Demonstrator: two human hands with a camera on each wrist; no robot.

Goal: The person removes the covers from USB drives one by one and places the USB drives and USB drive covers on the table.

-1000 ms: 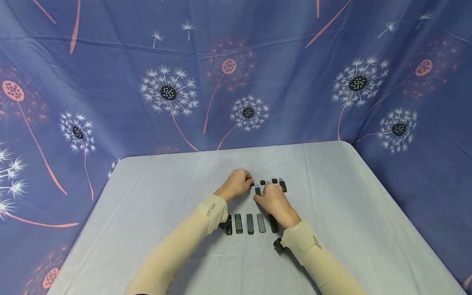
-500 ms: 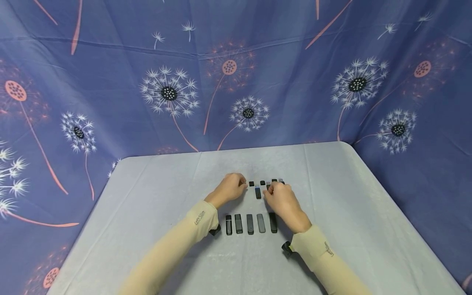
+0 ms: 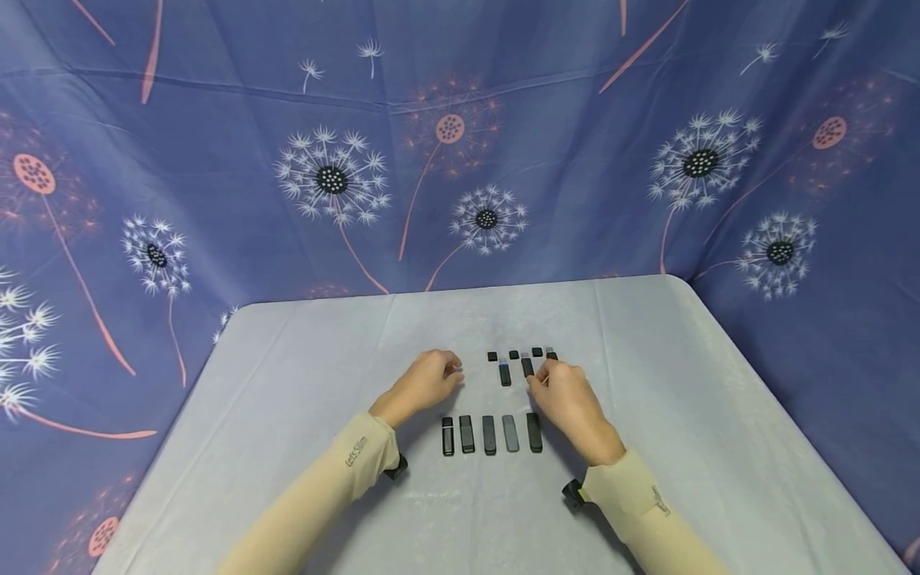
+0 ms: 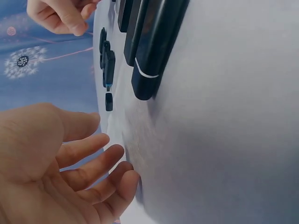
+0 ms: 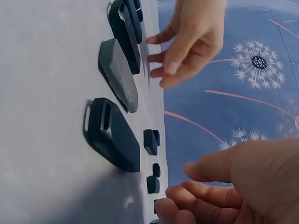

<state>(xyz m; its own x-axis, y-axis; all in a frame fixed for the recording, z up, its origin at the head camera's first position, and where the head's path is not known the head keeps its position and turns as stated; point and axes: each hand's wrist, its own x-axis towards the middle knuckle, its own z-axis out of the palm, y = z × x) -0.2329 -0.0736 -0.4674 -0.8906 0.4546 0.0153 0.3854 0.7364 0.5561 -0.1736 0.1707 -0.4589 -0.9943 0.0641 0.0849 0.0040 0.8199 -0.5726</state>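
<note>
Five capped black USB sticks [image 3: 489, 435] lie in a row on the grey table [image 3: 302, 383]. Behind them lie three small black caps [image 3: 513, 354] and uncapped sticks [image 3: 505, 373], one more [image 3: 551, 353] partly hidden by my right hand. My left hand [image 3: 449, 371] hovers left of the caps with relaxed fingers and holds nothing; its bare palm [image 4: 93, 158] shows in the left wrist view. My right hand [image 3: 542, 379] hangs loosely curled just right of an uncapped stick [image 3: 527, 366], apparently with nothing in its fingers [image 5: 187, 196].
The table is covered in a pale cloth, with its far edge [image 3: 460, 289] against a blue dandelion-print backdrop [image 3: 460, 160] on three sides. Black wrist-camera mounts [image 3: 575, 491] sit under both forearms. Bare cloth lies left and right of the sticks.
Both hands have drawn back from the far row toward me, the left going leftward and the right rightward. An uncapped stick and a cap they covered now lie in plain view.
</note>
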